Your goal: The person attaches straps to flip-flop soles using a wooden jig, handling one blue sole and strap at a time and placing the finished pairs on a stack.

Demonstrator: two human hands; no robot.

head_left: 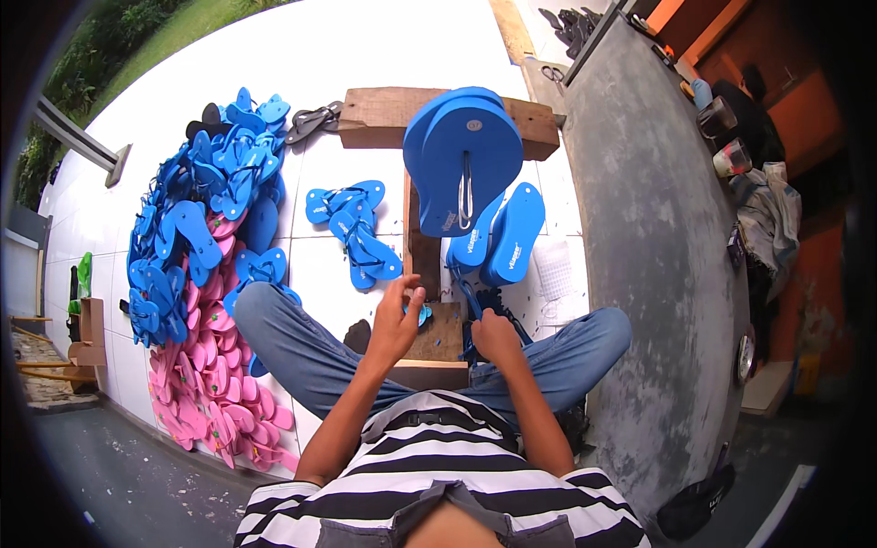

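Note:
I sit cross-legged on a white tiled floor at a low wooden work stand (440, 336). My left hand (396, 321) is raised over the stand, fingers partly spread, touching a small blue piece at its fingertips. My right hand (495, 334) is closed around a dark blue sandal strap (471, 301) that runs up toward the stand. A stack of blue sandal soles (461, 155) sits on a metal peg at the top of the stand, one sole facing me. Two more blue soles (501, 236) lean beside the stand's post.
A big heap of finished blue sandals (206, 210) and pink sandals (206, 384) lies on my left. A few blue sandals (354, 226) lie ahead. A grey concrete ledge (653, 237) runs along my right, with cups, cloth and scissors (552, 73) at its far end.

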